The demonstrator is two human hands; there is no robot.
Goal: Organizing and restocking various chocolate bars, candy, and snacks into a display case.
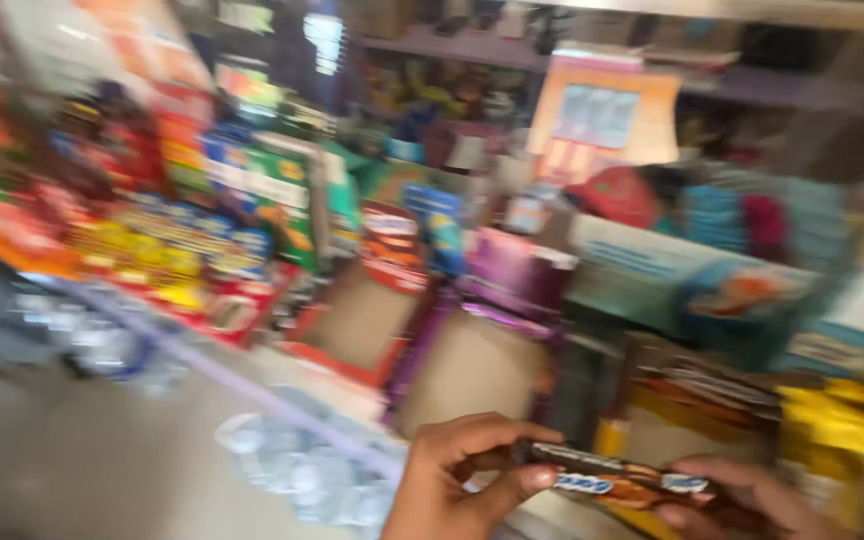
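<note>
Gripped by both hands, left hand and right hand: brown snack bars

**Colours and patterns on your counter**

Your hands hold a dark brown snack-bar wrapper with a blue-and-white patch. Ahead of you stand a purple open carton with a tan inside, a red-orange open carton with a tan inside, and a teal box with an orange picture. Left of those you have yellow packets with blue tops; at right, bright yellow packets. Above hangs a pale orange card with a light blue panel. All is blurred.
</note>
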